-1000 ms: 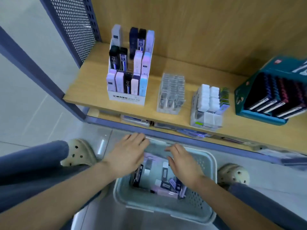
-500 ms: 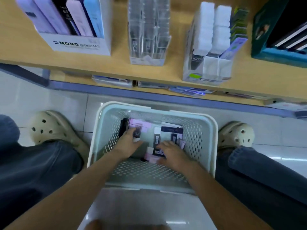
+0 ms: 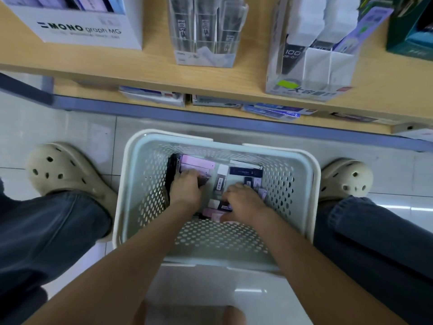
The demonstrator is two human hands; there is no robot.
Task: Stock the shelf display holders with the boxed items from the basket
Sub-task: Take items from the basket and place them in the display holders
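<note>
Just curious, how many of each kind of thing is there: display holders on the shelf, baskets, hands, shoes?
Display holders: 4
Basket: 1
Hands, left hand and right hand: 2
Shoes: 2
Total: 9

Beige left clog (image 3: 68, 170), beige right clog (image 3: 346, 178), dark jeans (image 3: 46, 231) over their heels, glossy pale floor tiles (image 3: 77, 137).

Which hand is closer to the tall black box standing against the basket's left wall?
The left hand. It lies right beside the tall black box, just to its right, perhaps touching it. The right hand is farther across the pale perforated plastic basket, among the small boxes.
</note>
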